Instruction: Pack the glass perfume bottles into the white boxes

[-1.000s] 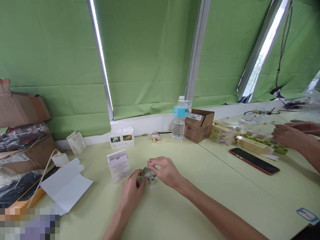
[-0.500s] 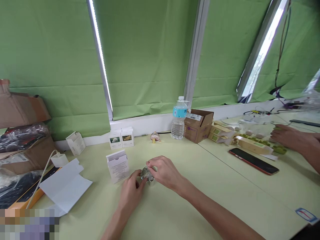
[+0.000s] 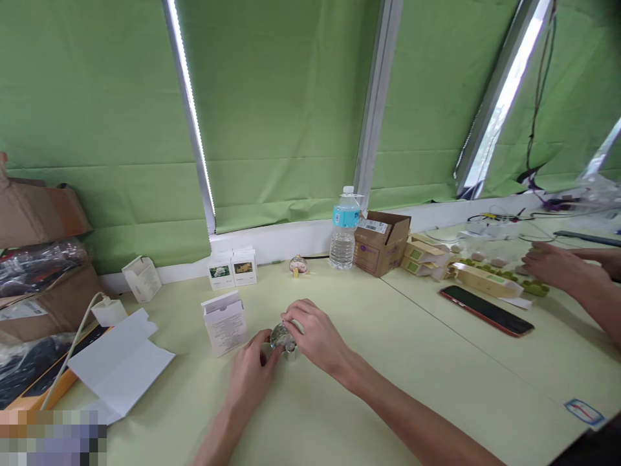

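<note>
A small round clear glass bottle [image 3: 280, 336] with a silvery cap lies low over the table, its cap pointing toward me. My left hand [image 3: 253, 370] is closed around its left side, thumb on the near face. From the right, my right hand [image 3: 314, 333] pinches at the bottle's upper edge; whether anything small sits between those fingertips is hidden. Left of the bottle stands a white carton [image 3: 224, 325] with its top open and print on its front. Farther back rests a similar round bottle [image 3: 297, 264] with a gold cap.
Behind are two small picture boxes [image 3: 233, 268], a water bottle [image 3: 343, 230] and an open cardboard box [image 3: 381, 244]. White folded card [image 3: 121, 362] and stacked parcels [image 3: 43, 278] lie left. A phone [image 3: 486, 311] lies right, near another person's hands [image 3: 557, 266].
The whole view has shifted slightly. My two hands keep nearly the same hold on the bottle, and a bit more of its cap shows. The other person's hands have moved a little.
</note>
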A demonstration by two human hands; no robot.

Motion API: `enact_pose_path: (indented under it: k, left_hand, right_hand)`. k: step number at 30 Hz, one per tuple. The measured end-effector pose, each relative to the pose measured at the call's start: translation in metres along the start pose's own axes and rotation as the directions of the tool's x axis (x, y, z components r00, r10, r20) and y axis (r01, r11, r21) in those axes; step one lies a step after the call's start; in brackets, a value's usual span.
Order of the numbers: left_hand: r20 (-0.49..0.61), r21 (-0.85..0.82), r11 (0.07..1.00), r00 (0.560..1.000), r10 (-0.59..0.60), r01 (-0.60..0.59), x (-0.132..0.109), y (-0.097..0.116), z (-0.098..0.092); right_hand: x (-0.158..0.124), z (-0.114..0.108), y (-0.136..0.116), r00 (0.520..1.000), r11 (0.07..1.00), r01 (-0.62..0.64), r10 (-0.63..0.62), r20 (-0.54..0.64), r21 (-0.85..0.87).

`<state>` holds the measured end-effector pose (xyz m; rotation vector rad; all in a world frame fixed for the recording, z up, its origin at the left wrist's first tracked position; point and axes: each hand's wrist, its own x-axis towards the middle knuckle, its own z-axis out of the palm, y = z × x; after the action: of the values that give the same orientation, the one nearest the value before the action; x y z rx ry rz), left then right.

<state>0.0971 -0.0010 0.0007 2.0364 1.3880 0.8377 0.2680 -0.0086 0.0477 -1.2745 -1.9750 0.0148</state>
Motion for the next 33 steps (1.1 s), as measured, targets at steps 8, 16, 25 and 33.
enact_pose_path:
  k: [8,16,25,33]
  left_hand:
    - [-0.005,-0.010,1.000,1.000,0.005,-0.005,0.000,0.000,0.000]
    - [0.000,-0.002,1.000,1.000,-0.002,0.002,0.000,0.000,-0.001]
    - [-0.015,-0.032,0.999,1.000,-0.021,0.020,0.000,0.000,-0.001]
    - [-0.055,-0.092,0.995,0.997,-0.047,0.042,0.004,-0.007,0.000]
  right_hand:
    - [0.000,0.000,0.000,0.999,0.999,0.031,-0.032,-0.008,-0.039]
    - [-0.002,-0.001,0.001,0.998,0.998,0.059,-0.060,-0.037,-0.026]
    - [-0.003,-0.016,-0.008,0.993,0.999,0.031,-0.036,-0.109,-0.044]
    - [-0.019,0.001,-0.009,0.951,0.951,-0.086,0.167,0.261,-0.296]
